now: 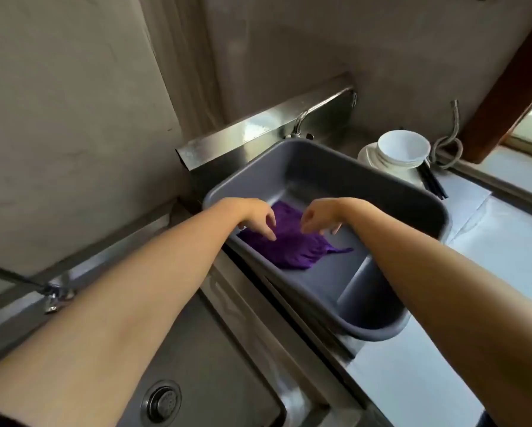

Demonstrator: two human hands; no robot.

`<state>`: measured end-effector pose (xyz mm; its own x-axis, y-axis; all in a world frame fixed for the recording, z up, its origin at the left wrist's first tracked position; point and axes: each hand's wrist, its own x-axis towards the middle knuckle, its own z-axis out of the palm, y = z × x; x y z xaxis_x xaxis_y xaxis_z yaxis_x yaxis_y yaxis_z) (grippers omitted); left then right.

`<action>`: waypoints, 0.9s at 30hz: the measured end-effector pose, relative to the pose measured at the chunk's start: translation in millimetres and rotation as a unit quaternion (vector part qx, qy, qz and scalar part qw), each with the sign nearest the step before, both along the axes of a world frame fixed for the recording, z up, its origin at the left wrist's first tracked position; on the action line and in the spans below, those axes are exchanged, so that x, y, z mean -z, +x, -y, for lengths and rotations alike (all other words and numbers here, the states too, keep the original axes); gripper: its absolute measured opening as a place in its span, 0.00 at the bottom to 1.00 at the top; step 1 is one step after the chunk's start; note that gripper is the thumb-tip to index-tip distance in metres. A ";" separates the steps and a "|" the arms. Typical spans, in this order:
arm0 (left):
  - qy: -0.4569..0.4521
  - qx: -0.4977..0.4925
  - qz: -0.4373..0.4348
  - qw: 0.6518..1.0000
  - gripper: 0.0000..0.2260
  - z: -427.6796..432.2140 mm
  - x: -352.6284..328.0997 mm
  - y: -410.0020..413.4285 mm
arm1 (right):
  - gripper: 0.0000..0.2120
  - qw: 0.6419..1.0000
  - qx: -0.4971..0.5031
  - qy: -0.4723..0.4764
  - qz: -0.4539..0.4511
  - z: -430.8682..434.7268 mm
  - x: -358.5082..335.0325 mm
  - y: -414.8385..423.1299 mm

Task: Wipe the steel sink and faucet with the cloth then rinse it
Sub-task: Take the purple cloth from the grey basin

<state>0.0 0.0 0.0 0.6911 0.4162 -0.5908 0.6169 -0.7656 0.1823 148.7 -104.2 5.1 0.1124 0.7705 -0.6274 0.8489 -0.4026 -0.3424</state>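
Purple cloth point(292, 241) lies crumpled on the floor of a grey plastic tub point(412, 192), toward the tub's near-left side. Tub sits in/over the right basin of a steel double unit; can't tell how it is supported.

L hand point(252, 215) & R hand point(321, 215) both reach over the tub rim, palms down, fingers spread & curled downward. L fingertips point(270, 235) touch the cloth; R fingertips hover at or just on its upper edge, contact unclear. Neither hand has closed on anything: both loose, open, no pinch visible. Forearms bare, coming in from bottom-left & bottom-right.

Steel sink point(215, 349) is the left basin, under the L forearm, w/ a round drain point(163, 402) at bottom. One faucet point(320, 112) rises behind the tub, spout curving right along the steel backsplash point(233, 140). A second tap point(53, 295) sits at left edge, behind the L arm, partly blurred.

Right of the tub: stack of white bowls point(401, 152) on the counter point(504, 241), dark chopsticks point(432, 183) lying beside them, grey knotted rope point(447, 149) just behind, hanging against the wall. Counter looks covered w/ pale sheet. Window frame edge at far right.
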 end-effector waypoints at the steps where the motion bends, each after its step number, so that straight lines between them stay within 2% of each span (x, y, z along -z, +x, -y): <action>1: 0.005 0.008 0.007 1.000 0.26 -0.6 2.6 0.5 | 0.11 1.000 -0.014 0.019 0.014 -2.5 7.2 -2.1; 5: 0.012 0.023 0.017 1.000 0.28 -0.7 23.7 6.4 | 0.24 0.992 -0.043 0.086 0.084 -8.3 37.9 -9.5; 8: 0.032 0.044 -0.003 0.999 0.31 -4.4 35.7 12.2 | 0.29 0.984 -0.001 0.127 0.126 -6.1 60.9 -13.1; 10: 0.029 0.040 -0.004 0.999 0.33 -8.7 40.0 14.3 | 0.27 0.979 0.024 0.151 0.135 -5.4 70.0 -16.9; 14: 0.024 0.032 0.002 0.999 0.36 -10.1 41.1 15.8 | 0.16 0.972 0.040 0.186 0.135 -4.9 74.8 -21.7; 19: 0.029 0.034 0.011 0.999 0.33 -4.2 37.3 15.3 | 0.13 0.978 0.068 0.181 0.080 -6.6 60.1 -17.6; 21: 0.023 0.019 0.023 0.999 0.30 -0.5 32.4 15.6 | 0.14 0.980 0.075 0.180 0.047 -8.4 45.1 -12.4; 25: 0.020 -0.022 0.088 0.996 0.07 7.5 20.5 19.2 | 0.13 0.983 0.044 0.172 0.038 -5.1 17.1 -1.8; 27: 0.034 -0.029 0.120 0.992 0.04 11.4 8.5 19.9 | 0.13 0.982 0.041 0.183 0.036 -1.3 5.4 5.7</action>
